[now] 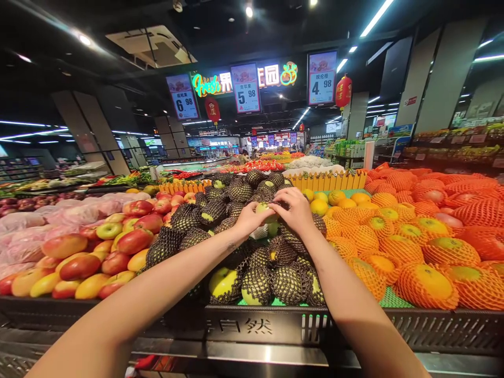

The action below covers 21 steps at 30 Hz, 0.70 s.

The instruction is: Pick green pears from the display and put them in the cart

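Observation:
Both my arms reach over a fruit stand to a heap of green apples in black foam nets (pixel 271 273). My left hand (pixel 249 218) and my right hand (pixel 295 209) close together around one green apple (pixel 264 210), held just above the heap. The right hand's fingers pinch a black net at the apple's top. More netted green apples (pixel 240 191) lie behind the hands.
Red and yellow apples (pixel 79 265) fill the bin on the left. Oranges in orange nets (pixel 427 283) fill the right. The black bin's front rim (pixel 252 325) runs below my arms. Price signs (pixel 246 88) hang overhead, and yellow picket dividers (pixel 331 181) stand behind.

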Each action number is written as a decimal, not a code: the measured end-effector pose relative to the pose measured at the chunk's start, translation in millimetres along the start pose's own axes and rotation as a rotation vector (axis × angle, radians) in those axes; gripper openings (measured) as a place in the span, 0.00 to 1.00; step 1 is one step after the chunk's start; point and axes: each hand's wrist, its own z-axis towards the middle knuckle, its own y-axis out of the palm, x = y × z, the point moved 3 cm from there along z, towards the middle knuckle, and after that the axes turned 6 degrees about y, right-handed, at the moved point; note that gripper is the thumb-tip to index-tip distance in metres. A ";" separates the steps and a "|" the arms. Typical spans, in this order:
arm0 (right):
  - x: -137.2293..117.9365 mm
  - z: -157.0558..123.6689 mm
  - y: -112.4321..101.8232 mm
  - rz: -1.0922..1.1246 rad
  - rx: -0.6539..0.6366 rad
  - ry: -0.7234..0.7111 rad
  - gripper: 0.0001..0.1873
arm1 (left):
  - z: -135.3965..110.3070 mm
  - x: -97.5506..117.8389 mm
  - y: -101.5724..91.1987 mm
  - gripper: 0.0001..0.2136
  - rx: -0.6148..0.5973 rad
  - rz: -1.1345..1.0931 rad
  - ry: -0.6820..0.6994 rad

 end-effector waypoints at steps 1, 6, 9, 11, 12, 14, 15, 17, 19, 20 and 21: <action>-3.3 -0.4 -0.9 0.008 0.015 -0.044 0.06 | 0.7 -1.2 1.7 0.17 0.021 -0.088 -0.011; -12.4 -0.8 -5.6 0.207 0.038 -0.085 0.11 | 4.3 -1.7 6.6 0.11 0.047 -0.342 0.015; -5.0 1.1 -1.8 0.382 0.004 0.050 0.13 | 4.5 1.2 4.7 0.12 0.046 -0.432 0.066; 4.3 2.3 2.7 0.467 -0.010 0.189 0.12 | 3.6 2.4 2.4 0.15 0.036 -0.471 0.096; 8.1 2.6 4.6 0.481 -0.017 0.237 0.18 | 2.8 2.8 1.0 0.17 0.035 -0.490 0.111; 11.3 2.8 6.7 0.443 -0.054 0.256 0.32 | 0.5 3.4 -1.4 0.22 0.032 -0.521 0.130; 10.6 2.7 6.7 0.404 -0.077 0.232 0.35 | -1.0 4.1 -2.1 0.24 0.019 -0.530 0.132; 6.7 1.8 5.7 0.335 -0.124 0.186 0.37 | -4.6 7.3 -2.3 0.24 -0.028 -0.545 0.125; 2.8 0.7 4.1 0.303 -0.147 0.186 0.36 | -8.0 12.8 -2.1 0.19 -0.075 -0.571 0.094; 1.4 0.2 3.4 0.292 -0.144 0.198 0.35 | -9.0 16.2 -2.7 0.17 -0.074 -0.579 0.078; 0.5 -0.2 2.9 0.275 -0.134 0.212 0.34 | -9.1 20.0 -4.2 0.16 -0.051 -0.567 0.076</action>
